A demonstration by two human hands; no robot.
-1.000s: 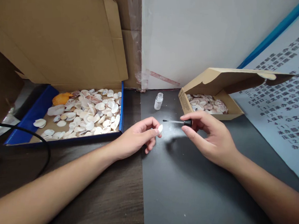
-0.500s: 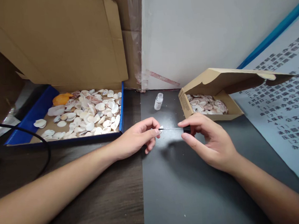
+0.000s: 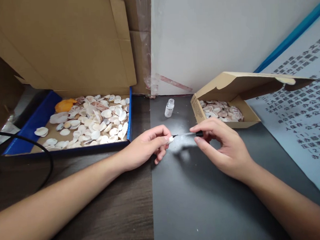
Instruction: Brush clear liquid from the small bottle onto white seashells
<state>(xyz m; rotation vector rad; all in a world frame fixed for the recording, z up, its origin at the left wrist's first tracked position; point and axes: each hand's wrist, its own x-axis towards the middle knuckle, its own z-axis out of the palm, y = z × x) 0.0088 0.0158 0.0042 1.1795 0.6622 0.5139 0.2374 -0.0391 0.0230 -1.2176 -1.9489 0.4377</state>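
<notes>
My left hand pinches a small white shell between thumb and fingertips. My right hand is closed on the black cap of a thin applicator brush, whose stem points left. The dark tip of the brush meets the shell. Behind the hands, a small uncapped glass bottle with a white label stands upright on the dark grey mat.
At the left, a blue-edged box holds many shells and an orange one. A smaller cardboard box with a raised lid holds shells at the right. A black cable curves at the left; a printed sheet lies right.
The shell in my left hand is tilted differently and shows more of its white face. The brush in my right hand has risen slightly and slants a little.
</notes>
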